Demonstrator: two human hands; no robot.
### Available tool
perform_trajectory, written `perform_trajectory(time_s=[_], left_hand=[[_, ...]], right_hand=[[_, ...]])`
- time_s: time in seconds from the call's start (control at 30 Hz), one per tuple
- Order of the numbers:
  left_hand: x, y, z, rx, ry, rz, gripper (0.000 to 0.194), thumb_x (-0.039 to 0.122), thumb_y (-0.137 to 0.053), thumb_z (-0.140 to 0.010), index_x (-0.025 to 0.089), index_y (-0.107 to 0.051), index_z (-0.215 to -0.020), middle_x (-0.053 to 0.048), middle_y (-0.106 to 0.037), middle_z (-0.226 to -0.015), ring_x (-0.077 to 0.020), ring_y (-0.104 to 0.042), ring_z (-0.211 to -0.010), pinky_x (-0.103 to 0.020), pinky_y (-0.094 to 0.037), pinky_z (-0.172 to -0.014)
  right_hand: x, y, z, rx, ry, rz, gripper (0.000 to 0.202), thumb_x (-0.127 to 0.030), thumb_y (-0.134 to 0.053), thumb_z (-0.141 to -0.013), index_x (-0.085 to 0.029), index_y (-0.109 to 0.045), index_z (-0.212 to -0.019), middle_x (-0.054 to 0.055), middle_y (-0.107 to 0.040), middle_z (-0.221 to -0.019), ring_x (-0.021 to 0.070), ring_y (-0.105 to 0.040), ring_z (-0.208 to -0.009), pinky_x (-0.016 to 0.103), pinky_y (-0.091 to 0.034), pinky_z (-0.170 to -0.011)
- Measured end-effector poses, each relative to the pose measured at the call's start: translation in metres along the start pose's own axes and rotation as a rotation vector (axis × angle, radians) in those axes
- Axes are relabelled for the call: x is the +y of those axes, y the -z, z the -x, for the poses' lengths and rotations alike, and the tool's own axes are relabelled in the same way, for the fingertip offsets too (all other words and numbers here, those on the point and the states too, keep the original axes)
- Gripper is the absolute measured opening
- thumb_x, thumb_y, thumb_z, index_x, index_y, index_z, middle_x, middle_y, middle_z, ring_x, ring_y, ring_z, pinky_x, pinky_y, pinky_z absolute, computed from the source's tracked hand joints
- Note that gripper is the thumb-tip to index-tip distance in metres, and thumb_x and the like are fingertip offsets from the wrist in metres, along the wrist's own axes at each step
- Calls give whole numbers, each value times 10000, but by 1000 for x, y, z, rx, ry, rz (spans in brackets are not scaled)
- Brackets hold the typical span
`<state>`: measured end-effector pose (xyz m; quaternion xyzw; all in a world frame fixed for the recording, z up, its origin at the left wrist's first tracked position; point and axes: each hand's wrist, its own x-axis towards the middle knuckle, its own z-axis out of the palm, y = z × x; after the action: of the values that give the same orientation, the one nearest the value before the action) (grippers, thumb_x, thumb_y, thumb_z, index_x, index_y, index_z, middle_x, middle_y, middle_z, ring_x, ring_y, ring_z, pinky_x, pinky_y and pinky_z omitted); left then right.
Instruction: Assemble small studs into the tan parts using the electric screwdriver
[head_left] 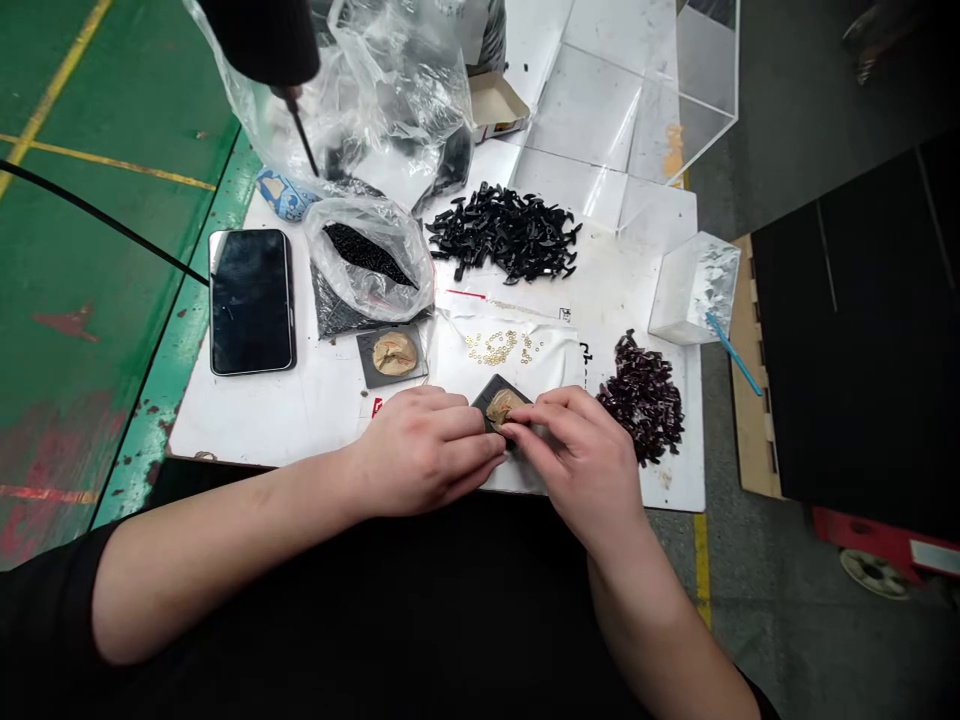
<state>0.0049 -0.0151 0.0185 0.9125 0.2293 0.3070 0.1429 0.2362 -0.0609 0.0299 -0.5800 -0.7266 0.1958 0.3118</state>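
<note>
Black and square, a small plate (487,392) bearing a tan lump (501,404) sits at the lower centre of the frame, between the two hands. The left hand (427,450) has its fingers curled in at the plate's left side; whether they grip it, I cannot tell. The right hand (581,455) has thumb and index finger pinched nearly together at the lump's right side, and anything tiny between them is too small to tell.

Just above, gold rings (495,347) lie scattered on white paper (450,365). A second plate (373,373) with its own tan lump (395,353) is left of centre, just below an open plastic bag (416,230) of black grains (367,255). Glossy black pieces (510,230) are heaped at upper centre; dark red pieces (643,400) form a pile beside the right hand.
</note>
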Motion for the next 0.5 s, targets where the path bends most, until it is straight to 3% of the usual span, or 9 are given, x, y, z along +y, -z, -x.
perform_trajectory(time_s=[0.17, 0.5], left_hand=[[1, -2, 0, -8, -9, -98, 178, 293, -657, -1122, 192, -802, -1109, 12, -652, -753, -148, -570, -678, -340, -406, -636], [-1, -7, 2, -83, 59, -124, 194, 330, -663, -1132, 231, -820, -1186, 12, -693, -786, -148, -612, -720, -342, -404, -656]], right_hand=[[4, -3, 3, 80, 41, 63, 132, -227, -835, -995, -227, -824, -1127, 32, -727, -1013, 172, -724, -923, 327, -620, -867], [8, 40, 18, 388, -53, 103, 198, -191, -875, -951, -258, -852, -1135, 15, -768, -989, 150, -682, -811, 309, -539, -688]])
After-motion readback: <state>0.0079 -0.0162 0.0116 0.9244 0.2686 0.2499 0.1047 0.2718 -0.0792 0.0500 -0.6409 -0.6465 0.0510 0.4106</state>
